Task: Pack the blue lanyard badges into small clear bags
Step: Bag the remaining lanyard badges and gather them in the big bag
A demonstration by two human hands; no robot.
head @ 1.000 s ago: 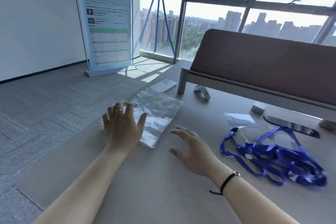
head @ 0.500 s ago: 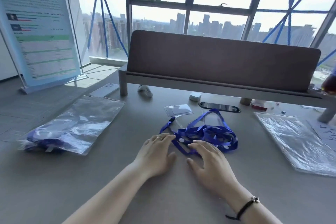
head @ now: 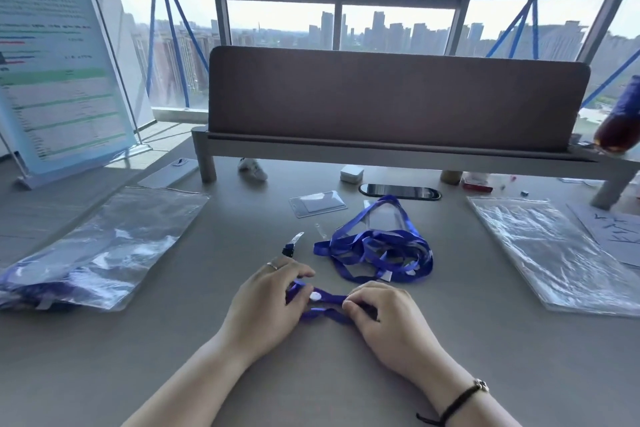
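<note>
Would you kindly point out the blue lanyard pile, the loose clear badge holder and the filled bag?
blue lanyard pile (head: 381, 250), head view, tangled straps.
clear badge holder (head: 318, 204), head view, centre.
filled bag (head: 104, 250), head view, plastic face.

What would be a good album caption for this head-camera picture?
Both hands, left and right, pinch a blue lanyard on the table, clear bags waiting alongside.

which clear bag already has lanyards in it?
The left bag: blue straps show through its near end. The right bag lies flat, with nothing blue inside.
</note>
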